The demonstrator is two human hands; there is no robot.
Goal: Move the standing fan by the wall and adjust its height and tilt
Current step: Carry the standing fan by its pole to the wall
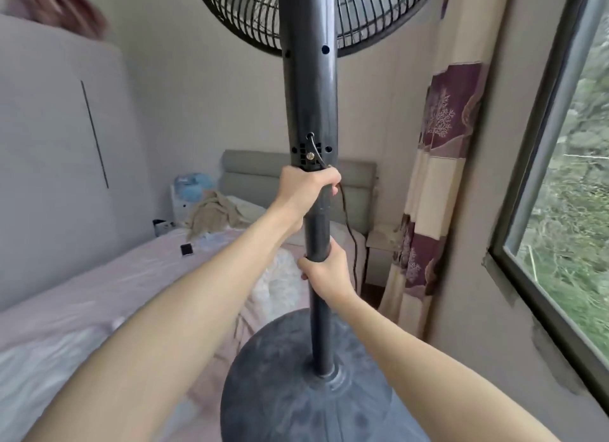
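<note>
I've got both hands closed on the fan (309, 88), one above the other. My left hand (304, 191) sits higher, fingers wrapped fully round the bottom of the thick upper column, just under the spot where the cord (350, 237) comes out; the fingertips curl over on the right side. That arm reaches in long and straight from the lower left. My right hand (324, 273) is clenched round the thinner pole (319, 336) lower down, right at the collar where the wide tube ends, thumb up along the tube, forearm coming in from the lower right.

Count: two hands, one fan, one round base (296, 392), one cord trailing down the right of the pole.

The fan stands directly ahead of me, its grille (240, 16) cut off at the top edge. Left of it lies a bed (99, 293) with pink sheets, with a grey headboard (253, 174) behind. Right of it hangs a patterned curtain (438, 184), then the wall, then a window (566, 211) at the far right.
</note>
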